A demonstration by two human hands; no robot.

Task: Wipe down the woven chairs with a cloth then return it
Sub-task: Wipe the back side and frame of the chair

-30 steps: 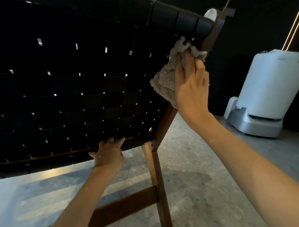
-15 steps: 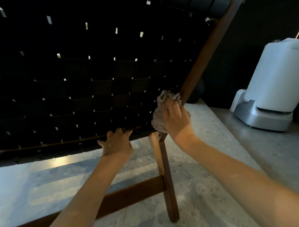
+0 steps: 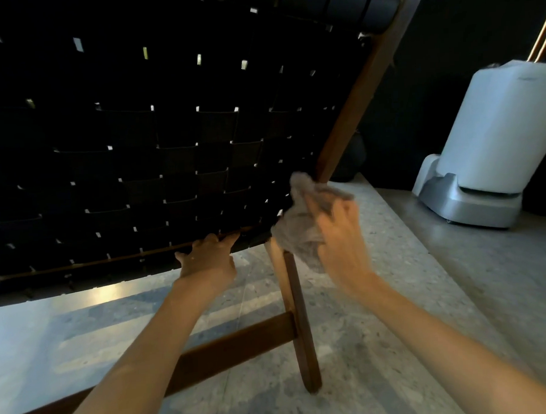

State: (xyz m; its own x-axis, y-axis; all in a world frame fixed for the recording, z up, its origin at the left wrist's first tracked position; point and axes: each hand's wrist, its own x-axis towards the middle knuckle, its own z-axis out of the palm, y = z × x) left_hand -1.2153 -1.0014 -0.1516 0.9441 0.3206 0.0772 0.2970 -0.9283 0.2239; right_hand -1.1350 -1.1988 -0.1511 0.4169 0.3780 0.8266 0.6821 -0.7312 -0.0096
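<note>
I see the right hand [image 3: 341,235], blurry, its grip closed round a crumpled grey-brown cloth [image 3: 298,234] at the low right corner of the black woven chair with a brown wood frame [image 3: 168,133]. The left hand [image 3: 208,259] has a wide grip, with its fingertips on the chair's bottom edge.

R hand [image 3: 342,244] grips cloth [image 3: 301,233] at chair [image 3: 168,133] corner.
</note>
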